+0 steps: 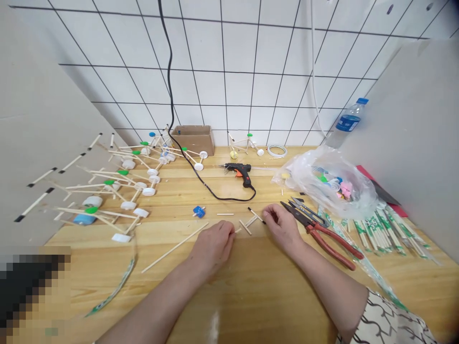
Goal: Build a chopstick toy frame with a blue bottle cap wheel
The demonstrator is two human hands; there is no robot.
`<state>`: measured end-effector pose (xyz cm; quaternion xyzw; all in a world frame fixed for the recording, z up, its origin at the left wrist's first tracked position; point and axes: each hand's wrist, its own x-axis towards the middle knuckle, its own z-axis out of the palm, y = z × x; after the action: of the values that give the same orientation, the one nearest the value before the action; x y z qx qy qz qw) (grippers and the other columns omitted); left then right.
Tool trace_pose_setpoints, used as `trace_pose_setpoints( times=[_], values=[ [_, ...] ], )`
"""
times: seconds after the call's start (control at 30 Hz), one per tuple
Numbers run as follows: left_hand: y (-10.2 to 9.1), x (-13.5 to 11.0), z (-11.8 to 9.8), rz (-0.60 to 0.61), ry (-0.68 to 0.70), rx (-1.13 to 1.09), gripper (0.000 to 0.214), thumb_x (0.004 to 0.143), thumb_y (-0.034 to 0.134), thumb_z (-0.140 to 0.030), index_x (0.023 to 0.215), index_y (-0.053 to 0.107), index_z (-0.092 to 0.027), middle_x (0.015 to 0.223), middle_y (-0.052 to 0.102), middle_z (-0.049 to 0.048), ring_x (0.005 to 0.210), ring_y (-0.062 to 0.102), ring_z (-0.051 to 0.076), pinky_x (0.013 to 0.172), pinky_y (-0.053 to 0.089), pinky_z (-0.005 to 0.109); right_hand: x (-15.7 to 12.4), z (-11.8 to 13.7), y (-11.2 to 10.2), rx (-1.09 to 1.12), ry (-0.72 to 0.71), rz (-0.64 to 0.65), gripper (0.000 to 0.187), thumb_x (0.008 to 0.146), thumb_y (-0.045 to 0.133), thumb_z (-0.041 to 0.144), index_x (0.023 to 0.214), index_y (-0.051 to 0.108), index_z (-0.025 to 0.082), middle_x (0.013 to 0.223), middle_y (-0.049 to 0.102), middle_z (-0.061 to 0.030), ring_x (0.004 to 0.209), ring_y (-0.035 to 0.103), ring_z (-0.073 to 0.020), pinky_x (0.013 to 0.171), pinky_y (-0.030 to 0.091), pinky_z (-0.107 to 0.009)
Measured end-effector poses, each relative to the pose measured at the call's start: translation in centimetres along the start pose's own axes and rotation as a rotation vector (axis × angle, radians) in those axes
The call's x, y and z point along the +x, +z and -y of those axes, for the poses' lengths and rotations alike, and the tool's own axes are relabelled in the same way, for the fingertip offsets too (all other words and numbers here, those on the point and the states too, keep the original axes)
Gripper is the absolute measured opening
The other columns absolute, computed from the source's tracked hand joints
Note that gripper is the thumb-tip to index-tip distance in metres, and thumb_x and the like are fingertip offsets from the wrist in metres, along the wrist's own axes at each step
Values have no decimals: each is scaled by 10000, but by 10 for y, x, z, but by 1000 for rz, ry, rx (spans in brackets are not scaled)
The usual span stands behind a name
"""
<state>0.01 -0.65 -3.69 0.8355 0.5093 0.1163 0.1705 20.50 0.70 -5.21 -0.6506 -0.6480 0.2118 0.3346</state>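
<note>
My left hand rests on the table with its fingers closed, and the tip of a short wooden stick pokes out from them. On the right, my right hand pinches one end of a black-tipped stick that belongs to a small stick frame. The frame lies on the wood between both hands. A long thin stick lies left of my left hand, and a short loose stick sits just beyond it. A small blue piece on a stick lies farther left.
Several stick models with white wheels fill the left side. Behind are a black glue gun, a cardboard box and a tape roll. Red-handled pliers, a plastic bag, wrapped sticks and a bottle stand right.
</note>
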Motion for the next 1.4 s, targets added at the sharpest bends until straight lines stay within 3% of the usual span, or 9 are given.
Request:
trace_pose_setpoints(
  times=[0.77, 0.97, 1.4],
  values=[
    [-10, -2, -9, -9, 30, -1, 193, 868, 337, -181, 786, 512, -191, 789, 617, 42, 719, 576, 168, 645, 430, 278, 2, 11, -2, -34, -12, -17, 183, 783, 425, 298, 719, 565, 199, 629, 590, -12, 572, 507, -153, 538, 360, -256],
    [-4, -2, -6, -7, 48, -19, 179, 875, 352, -178, 808, 518, -187, 821, 612, 43, 738, 568, 165, 666, 430, 276, 3, 4, -1, -50, -1, 7, 192, 791, 430, 314, 737, 572, 197, 642, 591, -11, 595, 513, -157, 558, 368, -261],
    [3, -2, -4, -16, 79, -96, 188, 888, 351, -182, 806, 520, -186, 821, 598, 43, 744, 565, 163, 673, 435, 276, 20, 0, -4, 144, 86, 69, 157, 751, 480, 299, 715, 567, 175, 635, 592, 1, 578, 522, -134, 553, 392, -241]
  ],
)
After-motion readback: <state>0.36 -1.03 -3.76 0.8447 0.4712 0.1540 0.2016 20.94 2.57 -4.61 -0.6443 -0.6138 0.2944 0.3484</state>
